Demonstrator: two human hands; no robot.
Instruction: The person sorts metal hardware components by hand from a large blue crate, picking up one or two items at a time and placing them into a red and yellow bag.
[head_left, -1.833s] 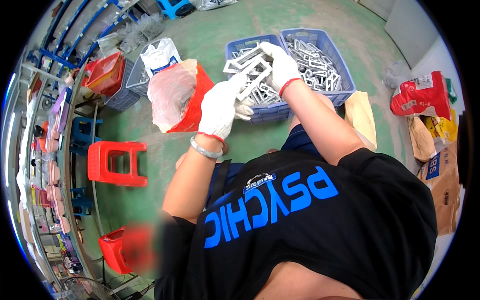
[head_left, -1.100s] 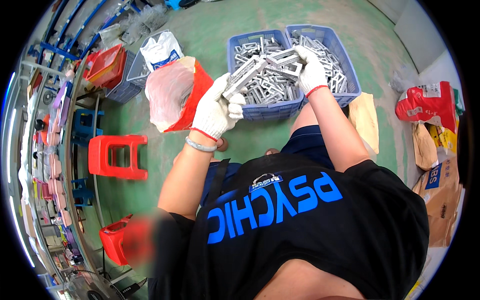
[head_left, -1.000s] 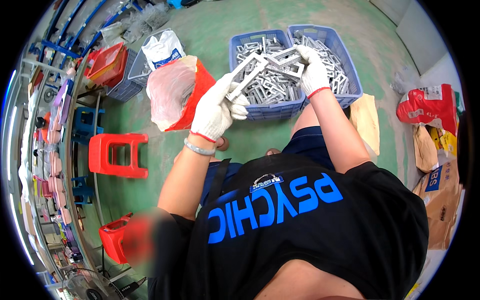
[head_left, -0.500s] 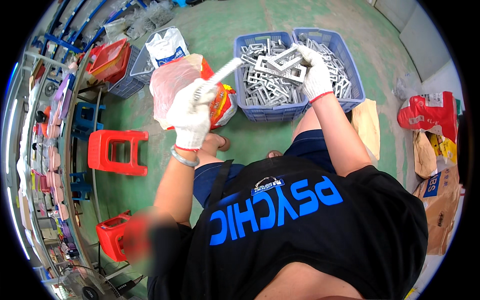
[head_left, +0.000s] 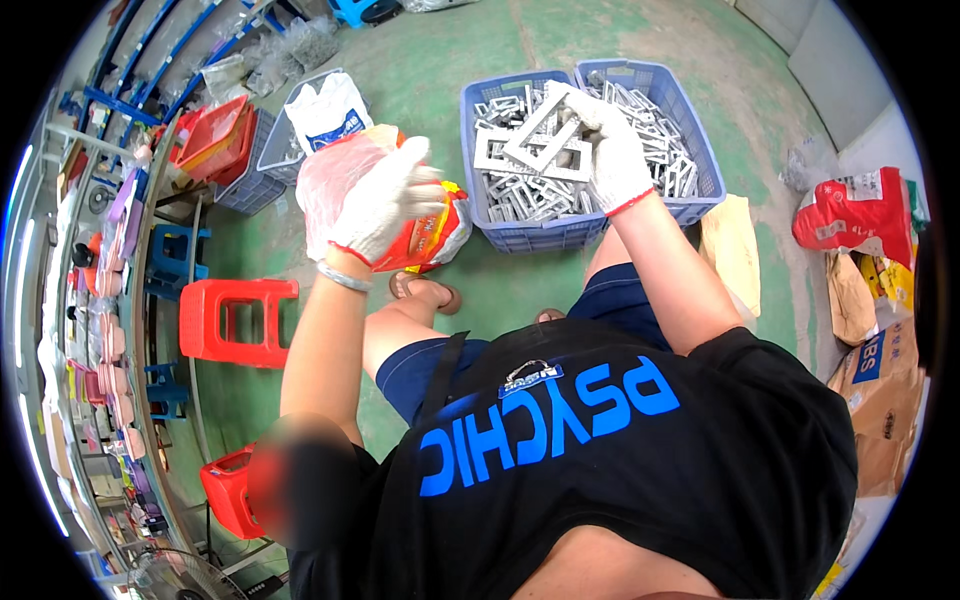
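Observation:
White knitted gloves cover both hands. My left hand (head_left: 388, 205) is raised over a lined sack (head_left: 345, 165), with its fingers apart and nothing visible in it. My right hand (head_left: 612, 150) grips a few grey metal rectangular frames (head_left: 545, 130), overlapping at angles above the left blue crate. Similar frames fill the left blue plastic crate (head_left: 545, 235) and the right blue plastic crate (head_left: 712, 185) beside it. The sack is red and yellow outside, with a pinkish clear liner; its contents cannot be made out.
Behind the sack, a white plastic bag (head_left: 330, 112) rests on another crate. Red stools (head_left: 238, 345) and a crowded shelf rack (head_left: 110, 330) line the left side. Flattened brown paper (head_left: 732, 250) lies right of the crates, with a red bag (head_left: 855, 215) farther right.
A metal frame that was in my left hand is no longer there, and its fingers have opened. My right hand has shifted slightly left, still gripping frames.

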